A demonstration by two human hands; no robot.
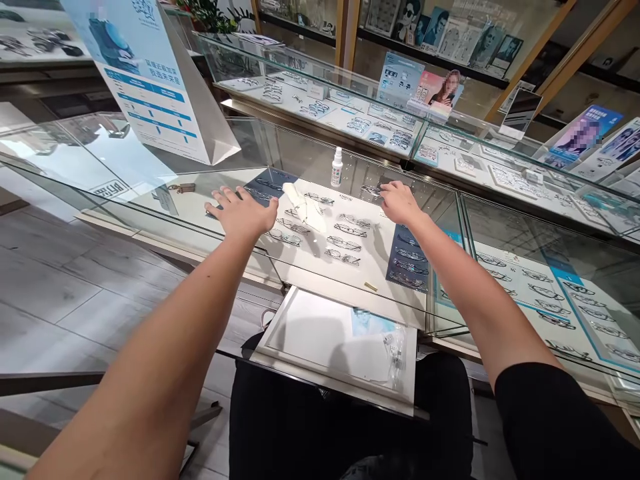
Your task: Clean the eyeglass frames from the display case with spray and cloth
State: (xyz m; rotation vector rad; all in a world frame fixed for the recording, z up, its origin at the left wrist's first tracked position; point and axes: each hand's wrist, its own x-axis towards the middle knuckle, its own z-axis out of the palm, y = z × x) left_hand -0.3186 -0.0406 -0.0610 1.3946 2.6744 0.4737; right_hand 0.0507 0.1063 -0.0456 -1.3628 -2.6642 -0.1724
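Note:
My left hand (245, 212) lies with its fingers spread over the glass top of a display case (320, 277). My right hand (399, 202) is further right, its fingers curled at the right end of a pair of glasses (371, 192); the fingertips are partly hidden. Between my hands, a pale cloth (304, 208) lies crumpled on the glass. Behind the cloth a white spray bottle (337, 168) stands upright. Several eyeglass frames (344, 244) show in rows beneath the glass, some on a dark blue panel (407, 260) below my right forearm.
Close to my lap, a drawer (300, 357) is pulled out, with papers and a clear plastic bag (395, 353) inside. A tall sign (155, 87) stands on the glass at the left. Another glass case (320, 100) runs behind, and more frames (545, 291) lie to the right.

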